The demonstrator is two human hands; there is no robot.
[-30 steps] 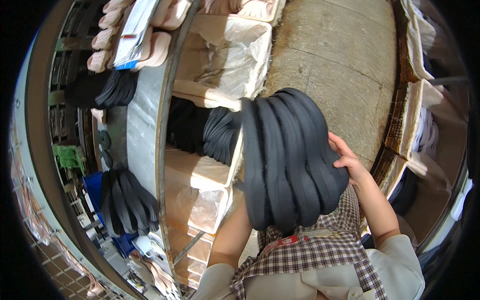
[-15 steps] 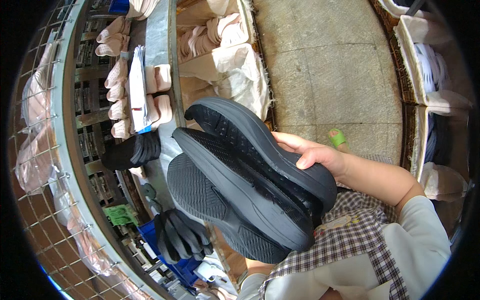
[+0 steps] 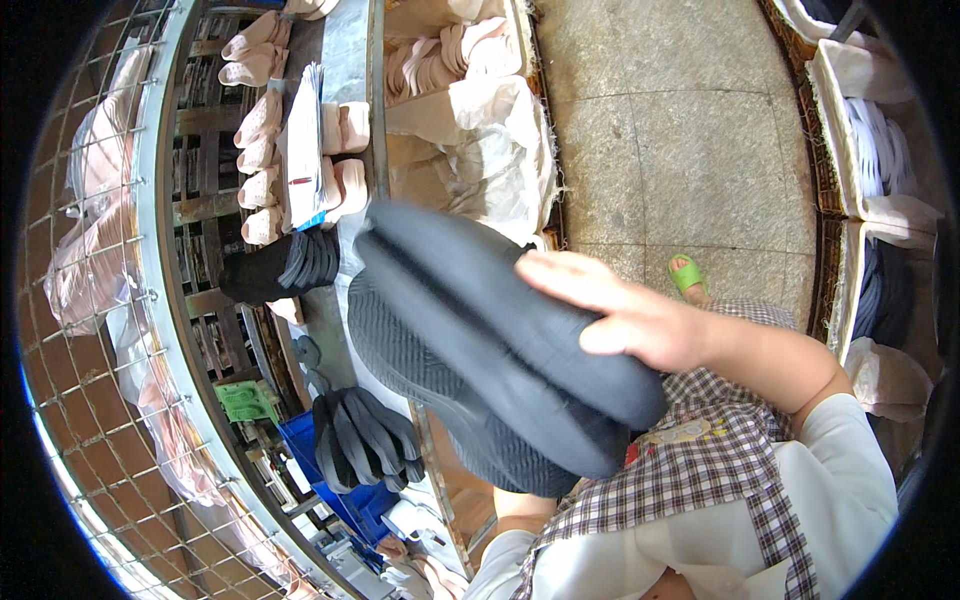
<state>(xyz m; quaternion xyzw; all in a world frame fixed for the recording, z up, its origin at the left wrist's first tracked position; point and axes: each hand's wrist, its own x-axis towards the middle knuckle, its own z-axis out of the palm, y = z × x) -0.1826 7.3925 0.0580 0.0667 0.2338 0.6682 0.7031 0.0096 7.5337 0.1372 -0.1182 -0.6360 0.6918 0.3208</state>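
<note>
Black shoe soles [image 3: 470, 330] are held in a bundle in front of my body, smeared by motion. Two of them lie pressed edge to edge, and a third with a rippled tread [image 3: 390, 330] shows beneath on the left. My right hand [image 3: 620, 310] grips the uppermost sole from the right, its fingers over the outer side and its thumb on the near face. Only the forearm of my left arm shows, below the bundle; the left hand itself is hidden behind the soles.
At left, a metal bench [image 3: 345, 60] carries pale pink soles [image 3: 260, 120], papers [image 3: 305, 150] and black soles [image 3: 365, 440]. A wire mesh [image 3: 90, 250] runs along the far left. Lined bins [image 3: 470, 160] stand beside the bench; more bins [image 3: 835, 120] line the right. A green sandal [image 3: 687, 272] is on the floor.
The gap between the two upper soles has closed. My right hand has shifted left, with its fingers now over the sole's side. The surroundings have slid slightly right in view.
</note>
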